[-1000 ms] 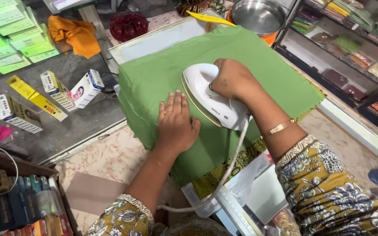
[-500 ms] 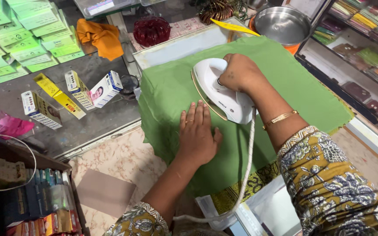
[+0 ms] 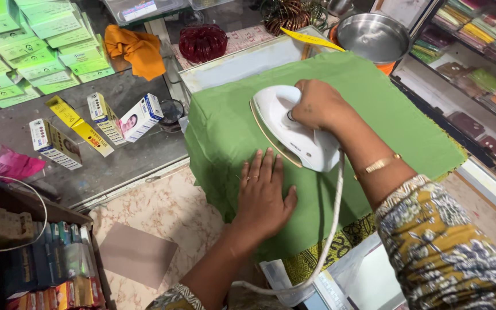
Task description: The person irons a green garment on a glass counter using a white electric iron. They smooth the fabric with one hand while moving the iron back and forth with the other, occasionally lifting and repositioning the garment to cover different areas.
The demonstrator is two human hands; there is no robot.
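A green cloth [image 3: 386, 109] lies spread over a raised surface at the middle of the head view. On it rests a white electric iron [image 3: 285, 135], and my right hand [image 3: 317, 103] grips its handle. My left hand [image 3: 262, 192] lies flat on the cloth just in front of the iron, fingers spread, a ring on one finger. The iron's white cord [image 3: 322, 247] trails down toward me. A gold bangle [image 3: 379, 165] circles my right wrist.
A glass counter [image 3: 116, 166] to the left carries small cartons [image 3: 139, 117], green packets [image 3: 41, 40] and an orange cloth [image 3: 136, 51]. Behind stand a red bangle stack [image 3: 202, 41] and a steel bowl [image 3: 374, 37]. Display shelves [image 3: 477, 80] line the right side.
The iron and my right hand have stayed on the green cloth with little shift. My view has tilted, so the scene sits slightly lower and to the right.
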